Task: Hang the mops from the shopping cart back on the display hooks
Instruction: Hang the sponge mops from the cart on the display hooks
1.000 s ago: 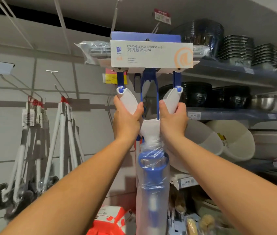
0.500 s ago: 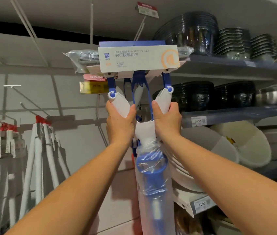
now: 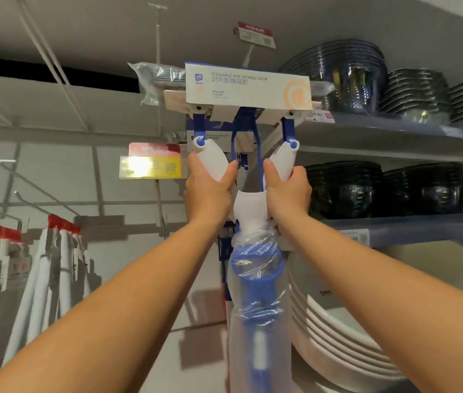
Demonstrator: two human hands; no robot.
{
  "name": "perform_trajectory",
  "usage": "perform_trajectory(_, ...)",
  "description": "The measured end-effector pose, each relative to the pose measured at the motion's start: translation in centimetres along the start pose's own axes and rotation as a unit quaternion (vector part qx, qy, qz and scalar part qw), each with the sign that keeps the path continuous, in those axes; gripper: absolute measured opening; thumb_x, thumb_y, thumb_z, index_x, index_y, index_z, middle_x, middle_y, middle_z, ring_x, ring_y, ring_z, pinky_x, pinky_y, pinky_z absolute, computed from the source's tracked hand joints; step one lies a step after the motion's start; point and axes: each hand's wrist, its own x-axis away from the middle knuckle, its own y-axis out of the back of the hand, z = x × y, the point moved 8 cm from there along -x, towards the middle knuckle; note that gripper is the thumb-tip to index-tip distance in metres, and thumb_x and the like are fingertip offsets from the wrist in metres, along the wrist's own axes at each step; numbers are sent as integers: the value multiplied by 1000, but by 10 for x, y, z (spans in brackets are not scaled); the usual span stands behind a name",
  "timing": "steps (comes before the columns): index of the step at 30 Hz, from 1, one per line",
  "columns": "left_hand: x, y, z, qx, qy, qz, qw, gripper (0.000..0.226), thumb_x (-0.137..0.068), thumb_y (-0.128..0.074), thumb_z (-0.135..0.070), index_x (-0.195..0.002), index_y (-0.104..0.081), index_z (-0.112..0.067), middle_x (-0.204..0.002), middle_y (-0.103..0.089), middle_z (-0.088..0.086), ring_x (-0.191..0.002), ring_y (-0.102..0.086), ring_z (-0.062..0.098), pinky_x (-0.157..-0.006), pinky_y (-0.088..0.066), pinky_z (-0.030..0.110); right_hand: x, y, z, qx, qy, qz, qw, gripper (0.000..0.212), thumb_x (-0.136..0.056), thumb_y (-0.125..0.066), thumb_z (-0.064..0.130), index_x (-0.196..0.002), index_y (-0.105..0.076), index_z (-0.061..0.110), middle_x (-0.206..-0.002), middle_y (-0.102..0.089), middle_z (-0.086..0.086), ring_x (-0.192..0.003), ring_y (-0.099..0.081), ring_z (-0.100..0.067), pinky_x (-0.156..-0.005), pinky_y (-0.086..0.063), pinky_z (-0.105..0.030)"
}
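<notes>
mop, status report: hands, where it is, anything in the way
Grips on: left hand and right hand each hold a white arm of the mop. Head held high, upright; hook not visible. Second mop directly behind.

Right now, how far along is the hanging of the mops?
Done: a second mop seems to hang already just behind. In hand: the left hand and right hand grip the white arms of the sponge mop, raised high. Left: seating it and letting go; the cart is out of view.

Two hands (image 3: 209, 192) (image 3: 288, 194), one mop (image 3: 248, 207), maybe two.
</notes>
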Motion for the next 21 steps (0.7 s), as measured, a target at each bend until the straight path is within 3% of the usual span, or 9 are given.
perform_trajectory(3, -15, -12, -8, -4, -12, -11, 1000, 59, -89, -61, -46, -132, -35, -16, -109, -52, 5, -99, -53, 27, -88, -51, 47, -23, -2, 2, -11, 4, 1, 1000, 39, -88, -57, 51, -102, -42, 18, -100, -53, -2, -88, -56, -18, -71, -48, -34)
perform_trajectory(10, -45, -32, -24, -9, -29, -26, 999, 58, -90, -60, -45, -130, -34, -13, -121, -54, 12, -102, -54, 29, -85, -50, 45, -67, -10, 15, -10, 28, 17, 999, 45, -90, -56, 51, -112, -47, 13, -103, -54, -4, -88, -53, -18, -73, -45, -33)
perform_trajectory(17, -81, -39, -30, -39, -44, -41, 997, 60, -91, -58, -46, -132, -33, -11, -125, -52, 15, -108, -53, 33, -83, -46, 41, -97, -35, 21, -37, 20, 34, 999, 53, -90, -56, 50, -124, -47, 10, -122, -57, -14, -108, -57, -32, -92, -49, -48)
perform_trajectory(21, -89, -43, -16, -51, -44, -48, 997, 59, -91, -58, -46, -132, -33, -11, -123, -52, 15, -106, -52, 32, -80, -45, 40, -103, -49, 10, -24, 16, 42, 999, 54, -92, -53, 49, -128, -45, 10, -124, -55, -13, -109, -56, -31, -83, -46, -39)
